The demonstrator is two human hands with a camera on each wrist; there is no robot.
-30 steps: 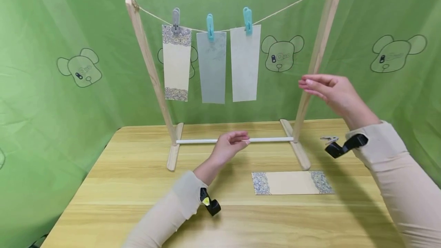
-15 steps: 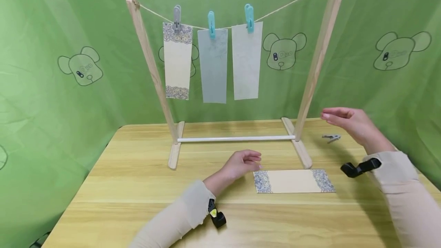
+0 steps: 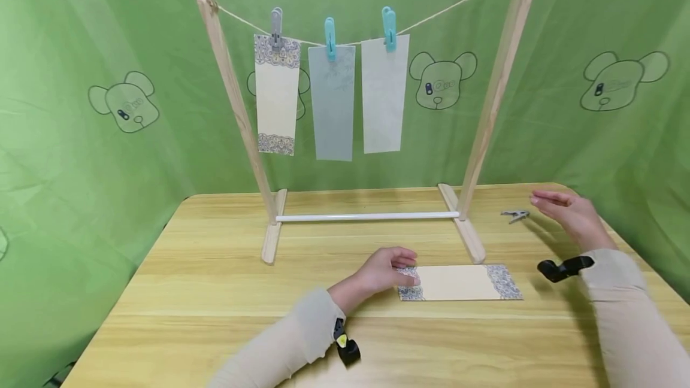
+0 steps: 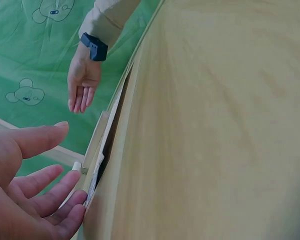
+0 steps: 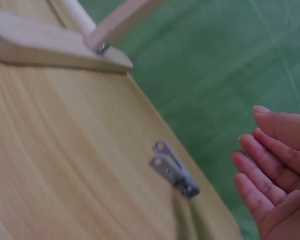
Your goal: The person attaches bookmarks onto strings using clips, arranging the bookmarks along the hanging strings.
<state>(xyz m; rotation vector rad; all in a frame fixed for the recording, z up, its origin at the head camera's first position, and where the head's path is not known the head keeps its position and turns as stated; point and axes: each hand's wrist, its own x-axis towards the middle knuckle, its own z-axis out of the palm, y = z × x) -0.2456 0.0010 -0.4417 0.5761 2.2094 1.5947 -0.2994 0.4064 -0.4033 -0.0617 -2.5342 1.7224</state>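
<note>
A cream card (image 3: 455,283) with blue lace-patterned ends lies flat on the table. My left hand (image 3: 381,269) is at the card's left end, thumb and fingers spread apart around that end. In the left wrist view the lower fingers (image 4: 65,212) are at the card's edge; whether they press on it I cannot tell. A grey clothespin (image 3: 516,215) lies on the table right of the rack. Just to the right of it hovers my right hand (image 3: 577,220), thumb apart from the fingers and nothing held. The right wrist view shows a gap between that hand and the clothespin (image 5: 176,170).
A wooden rack (image 3: 232,88) with a white bar (image 3: 366,217) stands at the back. From its string (image 3: 458,5) hang a lace-patterned card (image 3: 277,100), a blue-grey card (image 3: 332,106) and a pale grey card (image 3: 384,97), each on a clothespin. Green curtain surrounds the table (image 3: 215,304).
My left hand has come from beside the white bar to the flat card's left end. My right hand has moved down and right, from beside the rack's post to near the grey clothespin.
</note>
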